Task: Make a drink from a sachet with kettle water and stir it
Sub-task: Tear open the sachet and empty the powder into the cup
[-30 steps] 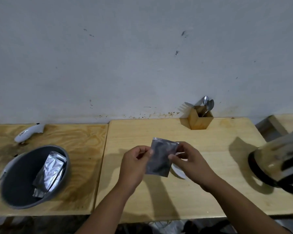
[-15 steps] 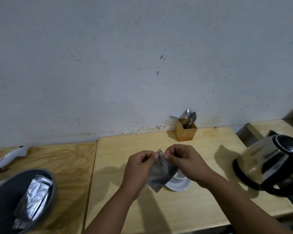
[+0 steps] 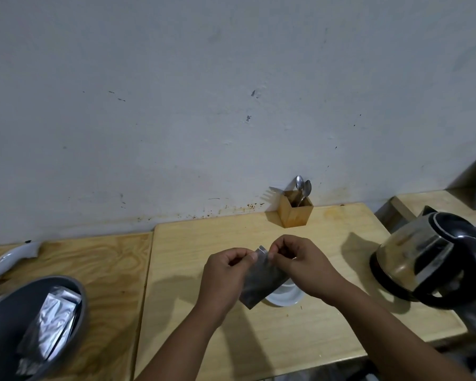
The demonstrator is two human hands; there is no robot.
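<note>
At the far left a white handheld gadget [image 3: 10, 258] lies on the table [image 3: 327, 320], and in front of it sits my grey bowl [image 3: 0, 323], holding several more silver packets [image 3: 52, 323]. In the middle, my left hand [image 3: 226, 273] is closed, pinching one side of the top edge of the sachet [image 3: 261, 281], and my right hand [image 3: 300, 262] is closed on the other side of that edge; the sachet hangs between them, tilted, just above the white cup [image 3: 286, 295], most of which it hides, so I cannot tell what is in it. I judge I am about to tear the top open. If the foil gives way suddenly, powder could spill onto the table instead of the cup; if my pinch slips, the packet may drop. Behind, against the wall, the wooden holder [image 3: 296, 213] carries spoons [image 3: 302, 188]. At the right stands the kettle [image 3: 429, 257], its contents unseen.
</note>
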